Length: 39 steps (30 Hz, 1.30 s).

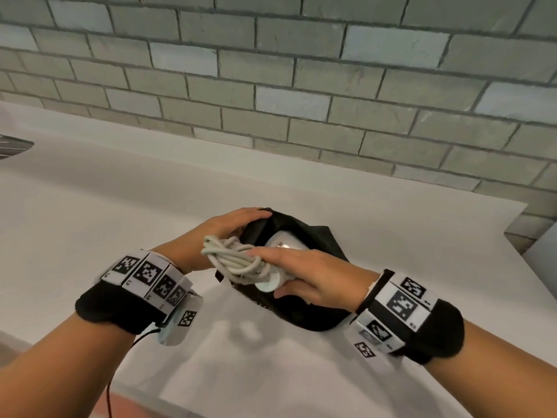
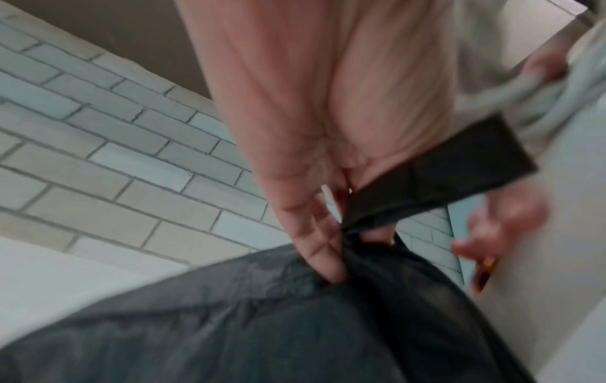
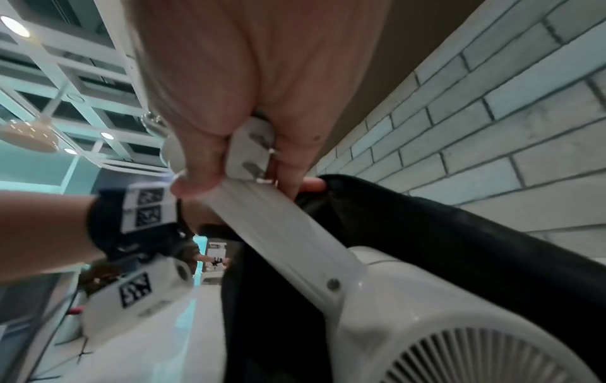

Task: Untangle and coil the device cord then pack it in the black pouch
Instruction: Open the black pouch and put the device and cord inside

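A white hair dryer [image 1: 283, 244] lies head-first in the mouth of the black pouch [image 1: 324, 239] on the white counter. Its grey cord [image 1: 232, 257] is bundled in loops against the handle [image 3: 279, 228]. My right hand [image 1: 265, 273] grips the handle end together with the cord bundle, and the plug [image 3: 252, 150] is pressed under its fingers. My left hand [image 1: 250, 220] pinches the far left rim of the pouch [image 2: 442, 171] and holds the mouth wide. The dryer's vented rear [image 3: 459, 349] shows inside the black fabric [image 3: 459, 233].
The white counter [image 1: 120, 206] runs along a grey brick-tile wall [image 1: 301, 86]. A metal object [image 1: 12, 146] pokes in at the far left. The counter ends at a corner on the right [image 1: 512, 224], and its front edge [image 1: 180, 399] is just below my wrists.
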Motion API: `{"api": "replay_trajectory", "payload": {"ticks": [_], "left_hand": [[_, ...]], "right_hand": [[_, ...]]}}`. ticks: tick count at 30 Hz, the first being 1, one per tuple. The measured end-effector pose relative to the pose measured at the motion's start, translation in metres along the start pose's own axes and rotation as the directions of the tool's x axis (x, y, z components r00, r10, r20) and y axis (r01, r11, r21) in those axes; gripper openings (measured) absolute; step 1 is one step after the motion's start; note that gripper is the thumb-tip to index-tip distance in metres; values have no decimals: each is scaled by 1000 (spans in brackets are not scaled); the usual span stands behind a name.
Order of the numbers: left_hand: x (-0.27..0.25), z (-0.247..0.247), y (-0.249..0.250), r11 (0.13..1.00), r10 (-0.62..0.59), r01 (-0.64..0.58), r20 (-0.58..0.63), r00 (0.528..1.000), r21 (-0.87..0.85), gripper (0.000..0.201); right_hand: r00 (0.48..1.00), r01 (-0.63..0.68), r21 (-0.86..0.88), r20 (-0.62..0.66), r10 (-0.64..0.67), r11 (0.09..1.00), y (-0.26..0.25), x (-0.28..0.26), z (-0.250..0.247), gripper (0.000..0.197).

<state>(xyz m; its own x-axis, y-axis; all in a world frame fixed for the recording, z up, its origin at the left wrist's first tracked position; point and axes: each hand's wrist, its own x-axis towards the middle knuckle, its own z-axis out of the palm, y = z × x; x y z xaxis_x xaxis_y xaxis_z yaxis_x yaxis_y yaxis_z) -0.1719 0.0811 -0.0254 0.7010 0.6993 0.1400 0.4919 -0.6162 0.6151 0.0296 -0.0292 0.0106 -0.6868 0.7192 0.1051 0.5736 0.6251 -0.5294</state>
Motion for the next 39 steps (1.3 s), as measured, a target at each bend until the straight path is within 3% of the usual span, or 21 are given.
{"api": "replay_trajectory", "payload": {"ticks": [6,11,13,15,17,20,22,24,26,29,31,33,34,36,37,39], "left_hand": [[-23,-3,13,989,115,-98,-158,981,111,69],[-20,11,9,974,139,-106,-160,977,199,75],[-21,12,10,977,140,-109,-162,977,185,76],[-22,14,13,982,136,-113,-154,979,151,77],[-24,18,16,988,132,-121,-118,984,99,76],[-28,21,15,998,55,-55,-57,997,10,81],[-28,23,13,1000,-6,6,-5,1000,-17,88],[-28,24,10,997,-63,65,77,995,-27,95],[-28,25,4,992,-119,125,192,974,-16,95],[-26,27,-2,991,-135,134,337,932,26,72],[-22,31,-2,989,-150,139,397,906,58,50],[-16,37,-4,977,-207,166,409,889,133,41],[-11,41,-4,967,-240,179,421,875,180,40],[-3,46,-5,939,-310,194,456,834,285,41],[1,49,-6,922,-340,193,463,819,335,41],[7,52,-9,896,-377,198,448,810,397,41]], "right_hand": [[964,-238,-227,66,259,944,43,7,8,70],[921,-331,-326,93,379,885,56,28,10,74],[894,-388,-338,87,439,857,59,38,14,65],[829,-530,-274,32,558,802,60,52,16,51],[760,-650,-56,-10,650,758,62,63,20,46],[728,-652,166,-135,672,739,62,70,30,43],[704,-665,227,-130,698,712,59,69,37,42],[701,-700,164,-26,713,695,56,64,42,42],[725,-684,-49,68,686,728,53,54,44,39],[808,-526,-351,77,584,774,46,23,41,47],[842,-429,-397,148,519,811,39,0,30,49],[832,-435,-313,217,510,844,33,-22,10,40],[828,-481,-228,201,524,847,31,-34,-1,31],[821,-569,-78,1,571,818,37,-51,-21,18],[778,-623,-48,-140,612,781,44,-59,-28,18],[605,-780,-71,-343,719,622,66,-71,-32,31]]}}
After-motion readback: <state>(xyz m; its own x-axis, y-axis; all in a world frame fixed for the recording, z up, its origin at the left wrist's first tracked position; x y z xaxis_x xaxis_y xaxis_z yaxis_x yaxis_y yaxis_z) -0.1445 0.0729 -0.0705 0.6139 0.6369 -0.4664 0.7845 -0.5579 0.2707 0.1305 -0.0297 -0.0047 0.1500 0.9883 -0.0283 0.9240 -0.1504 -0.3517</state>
